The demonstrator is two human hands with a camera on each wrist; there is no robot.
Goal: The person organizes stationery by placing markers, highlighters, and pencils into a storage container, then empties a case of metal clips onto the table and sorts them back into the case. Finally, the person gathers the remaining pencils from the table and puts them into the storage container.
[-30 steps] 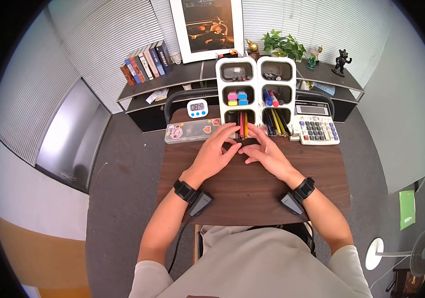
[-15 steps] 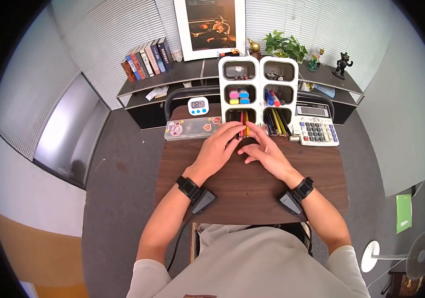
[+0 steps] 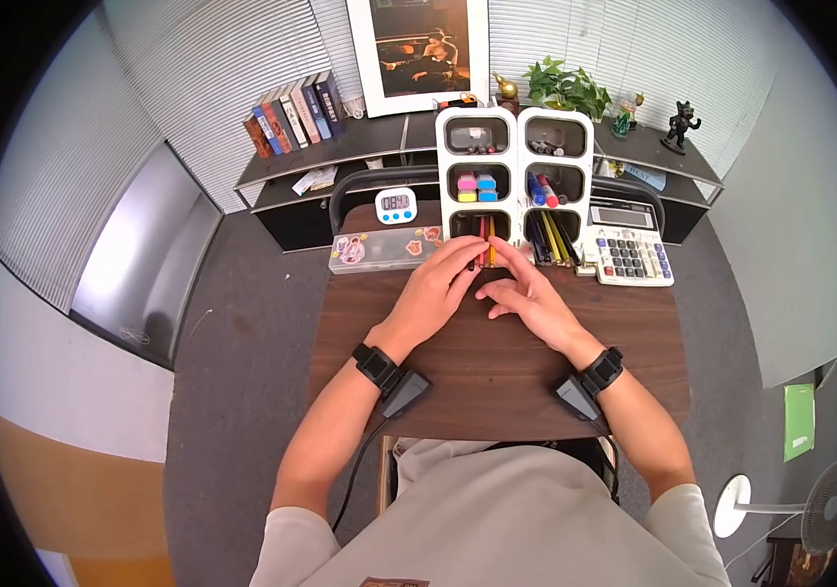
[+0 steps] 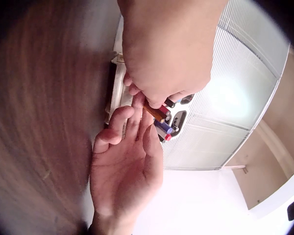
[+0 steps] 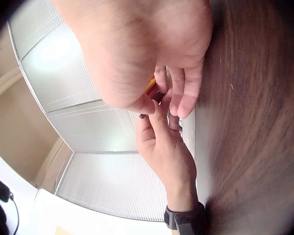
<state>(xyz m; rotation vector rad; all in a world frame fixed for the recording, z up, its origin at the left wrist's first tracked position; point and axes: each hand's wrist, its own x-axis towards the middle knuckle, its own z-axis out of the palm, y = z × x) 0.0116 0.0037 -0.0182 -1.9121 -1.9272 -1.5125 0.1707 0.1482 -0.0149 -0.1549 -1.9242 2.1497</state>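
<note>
Several coloured pencils point(image 3: 492, 230) stand upright in the lower left compartment of a white organizer point(image 3: 449, 161). My left hand point(image 3: 430, 298) reaches to their left side, fingers bent gently and laid against them. From the other side my right hand point(image 3: 541, 305) touches near the pencils with its extended fingers, thumb and lower fingers apart. The fingertips of both hands nearly meet in front of the pencils. In the left wrist view, orange and red pencil ends point(image 4: 159, 116) show between the hands. The hands partly hide the lower pencil ends.
Dark pencils point(image 3: 552, 238), markers point(image 3: 542, 189) and small coloured blocks point(image 3: 477, 188) fill other compartments. Left of the organizer are a clear pencil case point(image 3: 379, 250) and a timer point(image 3: 396, 204); a calculator point(image 3: 629, 256) is on the right. Behind stands a shelf point(image 3: 286, 161).
The left fingertips have moved right across the front of the pencils, closing the gap to the right fingertips. The right hand has barely moved. The head view has shifted slightly.
</note>
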